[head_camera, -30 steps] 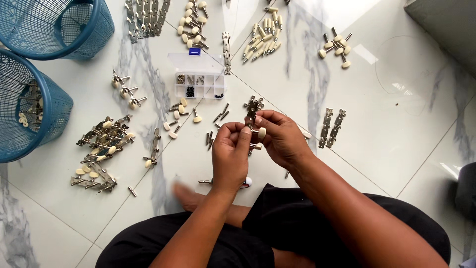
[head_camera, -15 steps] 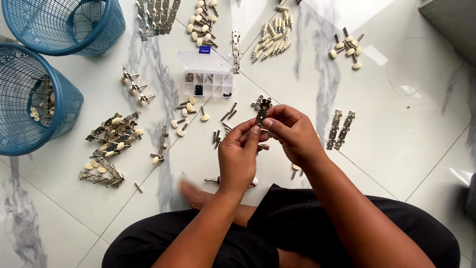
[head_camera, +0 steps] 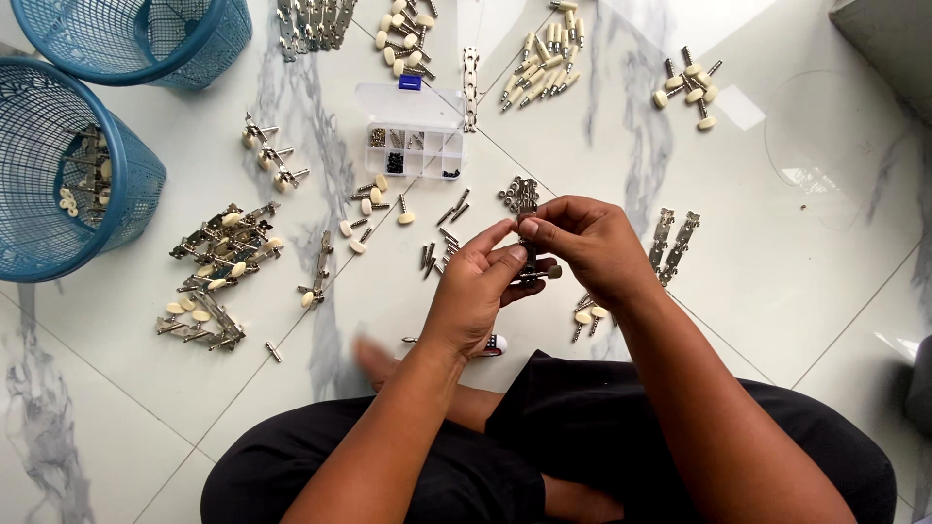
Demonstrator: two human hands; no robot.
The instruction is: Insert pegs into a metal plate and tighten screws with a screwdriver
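**Two hands close on a metal tuner strip above a marble floor**

Seated on the white marble-tiled floor [head_camera: 796, 291], a person holds a narrow silver metal tuner strip with small gears [head_camera: 525, 209] upright between both hands. The right hand [head_camera: 592, 243] arches over it, thumb and forefinger pinched in a firm grip on the strip's middle. The left hand [head_camera: 478, 291] rises from below, fingers curled, its grip clenched around the lower end, where a cream knob pokes out. Beyond the hands sits a clear plastic compartment box [head_camera: 413, 131]; left of them, heaps of cream-knobbed metal pegs [head_camera: 218, 247] and two blue mesh plastic baskets [head_camera: 58, 194].
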